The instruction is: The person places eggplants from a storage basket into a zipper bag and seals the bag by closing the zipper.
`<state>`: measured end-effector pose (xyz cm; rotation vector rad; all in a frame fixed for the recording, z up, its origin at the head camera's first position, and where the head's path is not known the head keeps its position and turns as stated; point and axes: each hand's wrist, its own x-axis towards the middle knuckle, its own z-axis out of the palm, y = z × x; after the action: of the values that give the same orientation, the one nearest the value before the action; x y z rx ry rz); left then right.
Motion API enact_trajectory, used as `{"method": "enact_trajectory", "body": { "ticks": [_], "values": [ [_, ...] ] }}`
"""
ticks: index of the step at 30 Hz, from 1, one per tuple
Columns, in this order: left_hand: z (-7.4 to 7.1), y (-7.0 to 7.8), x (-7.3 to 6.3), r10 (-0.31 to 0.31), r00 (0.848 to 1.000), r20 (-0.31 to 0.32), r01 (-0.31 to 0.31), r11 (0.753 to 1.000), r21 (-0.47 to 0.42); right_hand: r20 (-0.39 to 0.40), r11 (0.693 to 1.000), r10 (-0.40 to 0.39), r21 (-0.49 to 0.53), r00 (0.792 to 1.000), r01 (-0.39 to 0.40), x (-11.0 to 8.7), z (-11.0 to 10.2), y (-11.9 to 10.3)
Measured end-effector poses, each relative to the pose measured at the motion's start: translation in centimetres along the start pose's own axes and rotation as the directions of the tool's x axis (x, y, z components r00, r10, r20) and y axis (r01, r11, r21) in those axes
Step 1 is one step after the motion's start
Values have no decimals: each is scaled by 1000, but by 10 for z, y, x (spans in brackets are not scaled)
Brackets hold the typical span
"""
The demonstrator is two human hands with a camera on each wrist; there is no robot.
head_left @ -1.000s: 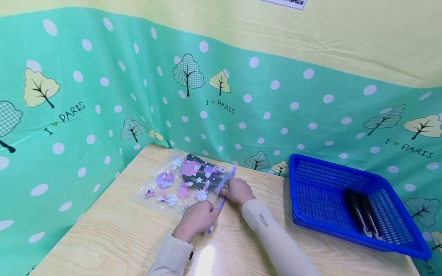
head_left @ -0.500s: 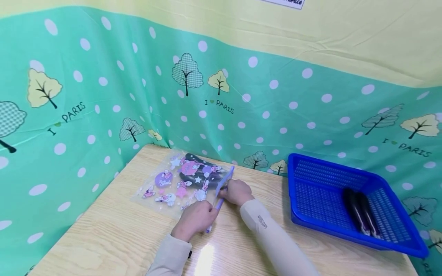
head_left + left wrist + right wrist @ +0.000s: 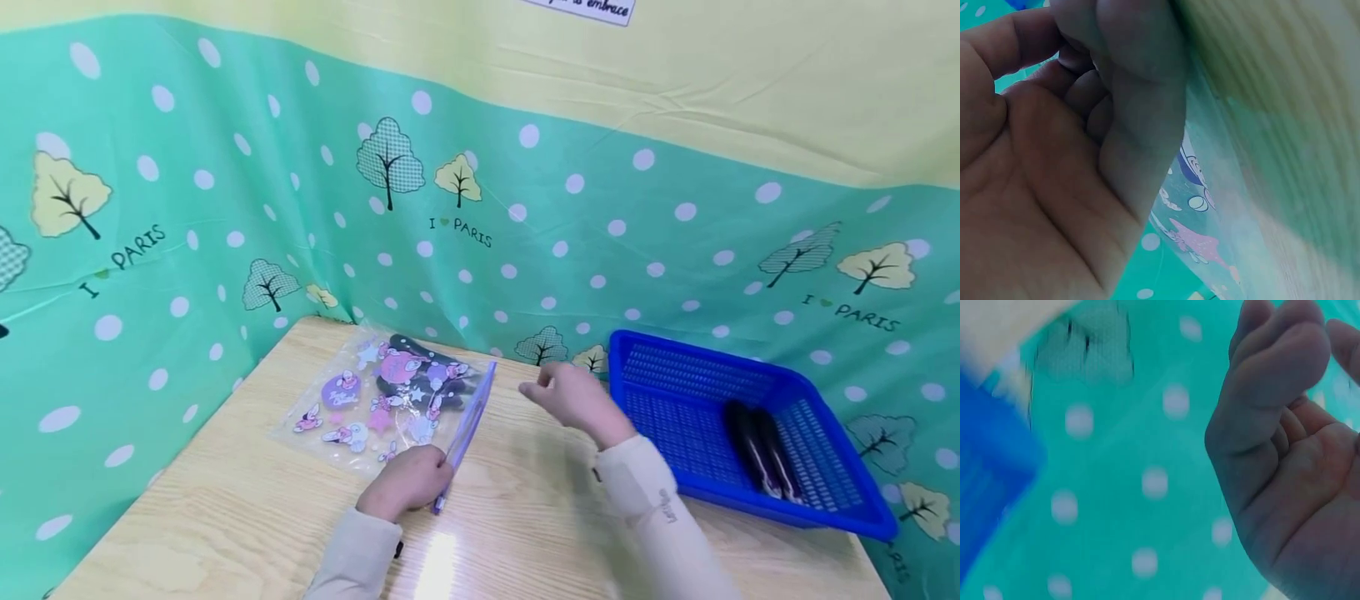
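A clear zip bag [image 3: 358,417] printed with pink and purple cartoon figures lies flat on the table. Dark eggplants [image 3: 452,397] show through its plastic. My left hand [image 3: 408,482] pinches the near end of the bag's purple zip edge [image 3: 474,417]; its curled fingers [image 3: 1141,106] and part of the printed plastic appear in the left wrist view. Between the bag and the blue basket [image 3: 626,467], my right hand [image 3: 577,400] is raised above the table with loosely bent fingers [image 3: 1279,369] and nothing in them. Two eggplants [image 3: 761,450] lie side by side in the basket.
The basket stands at the table's right side, near the back. A green and yellow printed cloth [image 3: 465,275] hangs behind and to the left of the wooden table [image 3: 225,517]. Light reflects off the tabletop near the left sleeve.
My right hand has let go of the zip edge and moved right, up toward the basket. The left hand keeps its pinch, and the bag's mouth now lies straighter. The head view has shifted slightly right.
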<state>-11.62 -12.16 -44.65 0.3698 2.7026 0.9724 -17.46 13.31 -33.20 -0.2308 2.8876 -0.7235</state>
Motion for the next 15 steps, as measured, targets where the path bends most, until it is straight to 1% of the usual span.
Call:
{"method": "enact_trajectory", "body": {
  "ticks": [3, 5, 7, 9, 11, 12, 13, 15],
  "values": [
    [-2, -4, -1, -4, 999, 32, 6, 998, -65, -6, 998, 31, 47, 999, -31, -14, -41, 18],
    [-3, -5, -1, -9, 999, 54, 15, 994, -105, -13, 997, 69, 27, 998, -68, -22, -66, 37],
    [-3, -7, -1, -21, 997, 70, 31, 990, -135, -7, 994, 113, 1, 994, -113, -25, -85, 61],
    [-4, -9, -2, -23, 997, 74, 34, 988, -149, 31, 989, 147, -16, 989, -147, -26, -97, 95],
    [-4, -9, -2, -31, 996, 87, 46, 984, -170, 93, 980, 199, 7, 976, -201, -27, -104, 131],
    [-3, -9, -2, -35, 995, 93, 51, 982, -180, 127, 972, 229, 16, 965, -233, -29, -107, 150],
    [-3, -10, -2, -35, 995, 96, 52, 981, -186, 159, 965, 257, 15, 953, -263, -31, -110, 168],
    [-1, -10, -3, -38, 994, 106, 59, 978, -199, 215, 948, 316, -27, 924, -317, -37, -116, 199]
  ]
}}
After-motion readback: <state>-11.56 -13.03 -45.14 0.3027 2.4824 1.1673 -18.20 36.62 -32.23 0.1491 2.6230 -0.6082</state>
